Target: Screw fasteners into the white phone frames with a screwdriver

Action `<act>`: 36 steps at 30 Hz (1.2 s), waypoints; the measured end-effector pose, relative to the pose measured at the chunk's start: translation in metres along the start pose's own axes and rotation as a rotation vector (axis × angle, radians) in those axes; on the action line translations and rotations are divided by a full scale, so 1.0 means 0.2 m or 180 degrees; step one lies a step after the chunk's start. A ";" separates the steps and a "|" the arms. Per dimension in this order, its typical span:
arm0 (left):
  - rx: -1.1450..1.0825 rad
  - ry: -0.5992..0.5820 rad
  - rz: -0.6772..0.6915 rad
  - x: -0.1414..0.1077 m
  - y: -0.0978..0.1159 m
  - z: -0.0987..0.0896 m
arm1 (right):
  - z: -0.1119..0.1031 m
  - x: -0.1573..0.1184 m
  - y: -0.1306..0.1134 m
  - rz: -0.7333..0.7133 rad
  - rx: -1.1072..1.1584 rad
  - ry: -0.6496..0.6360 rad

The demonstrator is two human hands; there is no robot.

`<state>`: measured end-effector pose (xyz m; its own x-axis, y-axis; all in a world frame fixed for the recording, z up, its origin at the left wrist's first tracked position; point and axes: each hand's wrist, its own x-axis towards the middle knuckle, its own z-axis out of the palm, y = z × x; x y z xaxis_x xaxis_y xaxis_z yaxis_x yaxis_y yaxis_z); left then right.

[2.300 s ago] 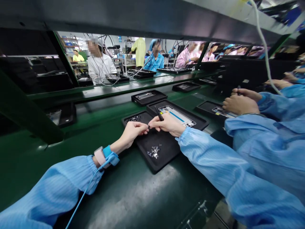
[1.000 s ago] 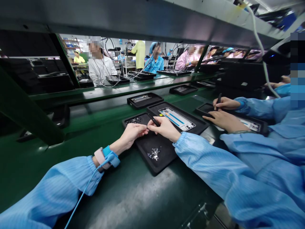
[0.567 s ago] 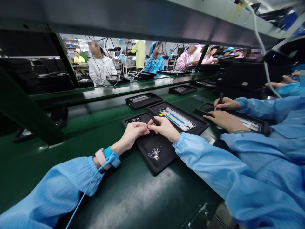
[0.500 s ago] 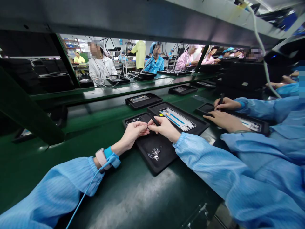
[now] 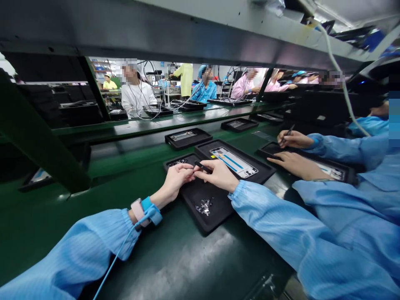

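My left hand is closed in a pinch at the fingertips; whatever is between them is too small to make out. Touching or almost touching those fingertips, my right hand grips black tweezers, which slant up to the left. Both hands are above a black parts tray. Small silvery parts lie in its near section, and small dark pieces in its far section. Just beyond my right hand, a phone frame with blue strips and a yellow tab rests in another black tray.
At right, a co-worker's hands work over a black tray with a phone frame. More black trays stand farther back on the green bench. A metal beam crosses overhead, and a green post slants at left.
The view has tilted up slightly, so the scene sits lower. My hands stay together above the parts tray, and the tweezers lie a little flatter.
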<state>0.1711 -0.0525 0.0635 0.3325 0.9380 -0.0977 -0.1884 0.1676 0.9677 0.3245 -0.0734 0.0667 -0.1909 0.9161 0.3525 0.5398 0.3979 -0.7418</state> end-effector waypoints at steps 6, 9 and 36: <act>-0.0015 -0.0065 0.0070 0.01 -0.01 -0.01 | 0.01 0.00 0.01 -0.0426 -0.0381 0.0188; 0.0148 -0.0127 0.0164 0.01 -0.02 -0.01 | 0.01 0.00 0.04 -0.0099 -0.0272 0.0249; 0.2113 -0.0232 0.1384 0.01 -0.06 -0.06 | -0.02 0.01 -0.06 0.0161 -0.0121 0.0251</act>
<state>0.1620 -0.0496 0.0485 0.4195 0.8518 0.3139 0.2670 -0.4462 0.8542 0.3207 -0.0769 0.0786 -0.0983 0.9278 0.3600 0.5782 0.3477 -0.7381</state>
